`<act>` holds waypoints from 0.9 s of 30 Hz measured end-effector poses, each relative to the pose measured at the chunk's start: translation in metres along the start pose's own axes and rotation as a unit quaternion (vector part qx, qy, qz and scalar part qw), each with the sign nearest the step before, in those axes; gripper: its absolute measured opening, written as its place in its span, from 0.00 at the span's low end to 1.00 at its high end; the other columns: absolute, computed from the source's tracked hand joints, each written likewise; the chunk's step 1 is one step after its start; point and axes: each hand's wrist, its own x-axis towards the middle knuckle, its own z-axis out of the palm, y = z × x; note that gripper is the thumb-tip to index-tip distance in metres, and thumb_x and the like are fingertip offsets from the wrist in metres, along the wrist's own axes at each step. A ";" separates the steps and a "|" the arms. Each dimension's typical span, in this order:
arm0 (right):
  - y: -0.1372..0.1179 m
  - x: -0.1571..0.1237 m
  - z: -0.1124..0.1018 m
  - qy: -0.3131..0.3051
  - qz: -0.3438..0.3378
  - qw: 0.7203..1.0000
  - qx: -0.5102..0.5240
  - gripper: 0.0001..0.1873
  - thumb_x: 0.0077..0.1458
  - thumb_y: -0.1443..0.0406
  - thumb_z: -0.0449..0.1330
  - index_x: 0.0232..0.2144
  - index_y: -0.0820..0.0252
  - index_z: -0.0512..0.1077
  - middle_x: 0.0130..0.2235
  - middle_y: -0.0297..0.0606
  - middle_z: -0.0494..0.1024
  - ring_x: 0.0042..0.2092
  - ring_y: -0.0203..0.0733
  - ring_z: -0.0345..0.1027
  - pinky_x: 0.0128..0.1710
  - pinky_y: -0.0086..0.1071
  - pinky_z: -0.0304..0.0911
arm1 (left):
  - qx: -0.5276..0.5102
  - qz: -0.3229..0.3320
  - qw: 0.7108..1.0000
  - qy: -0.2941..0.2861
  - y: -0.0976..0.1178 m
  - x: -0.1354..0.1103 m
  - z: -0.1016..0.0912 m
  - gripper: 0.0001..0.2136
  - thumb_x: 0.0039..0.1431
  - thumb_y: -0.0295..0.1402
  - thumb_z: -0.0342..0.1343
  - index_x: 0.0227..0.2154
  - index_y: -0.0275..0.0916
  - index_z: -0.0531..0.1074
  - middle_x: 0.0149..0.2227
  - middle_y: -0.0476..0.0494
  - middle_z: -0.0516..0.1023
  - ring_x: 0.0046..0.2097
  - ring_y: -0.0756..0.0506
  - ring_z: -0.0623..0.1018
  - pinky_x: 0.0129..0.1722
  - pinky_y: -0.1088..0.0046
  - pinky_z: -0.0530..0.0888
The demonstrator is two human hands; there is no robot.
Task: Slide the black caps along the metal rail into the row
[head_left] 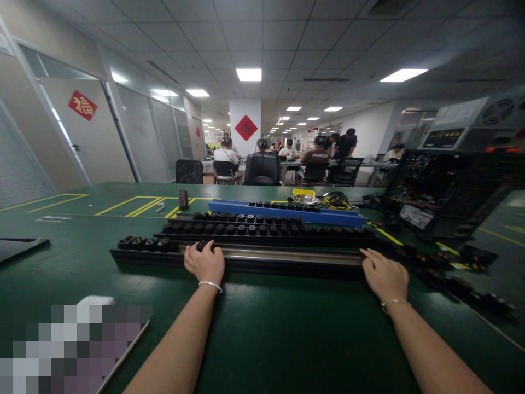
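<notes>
A long black rail (287, 267) with a shiny metal channel along its top lies across the table in front of me. Several small black blocks (151, 244) sit in a row at its left end. My left hand (206, 264) is closed around another black block (200, 246) at the channel, just right of that row; its fingers partly hide the block. At the far right of the same rail, my right hand (385, 275) grips the edge with bent fingers. Behind lie further black rails (262, 238) filled with similar blocks.
A blue rail (348, 218) lies behind the black ones, near a metal bowl (305, 200). An opened computer case (426, 191) stands at right. More black parts (471, 290) lie at right; a partly blurred flat item (82, 350) is at front left. People sit farther back.
</notes>
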 end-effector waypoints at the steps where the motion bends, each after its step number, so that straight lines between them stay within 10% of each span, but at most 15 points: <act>1: 0.000 0.000 0.000 0.001 0.001 1.000 -0.002 0.23 0.55 0.63 0.43 0.46 0.52 0.74 0.51 0.35 0.73 0.44 0.46 0.68 0.49 0.44 0.57 | 0.000 0.001 1.000 0.000 0.000 0.000 0.000 0.14 0.51 0.33 0.51 0.39 0.42 0.77 0.53 0.37 0.67 0.59 0.36 0.59 0.57 0.54 0.58; 16: 0.004 0.001 0.003 -0.009 0.007 1.000 0.016 0.24 0.55 0.61 0.43 0.46 0.51 0.74 0.52 0.34 0.72 0.46 0.48 0.67 0.51 0.47 0.56 | 0.023 0.029 0.999 0.009 -0.002 -0.001 -0.004 0.11 0.51 0.32 0.51 0.33 0.43 0.78 0.50 0.38 0.69 0.58 0.37 0.60 0.56 0.55 0.58; 27: 0.001 0.001 0.001 -0.012 0.005 1.000 0.005 0.24 0.55 0.62 0.43 0.46 0.52 0.74 0.52 0.34 0.73 0.46 0.46 0.67 0.51 0.45 0.55 | 0.027 0.006 1.000 0.004 0.002 0.001 -0.013 0.27 0.52 0.34 0.51 0.55 0.33 0.59 0.51 0.31 0.70 0.57 0.38 0.63 0.56 0.57 0.58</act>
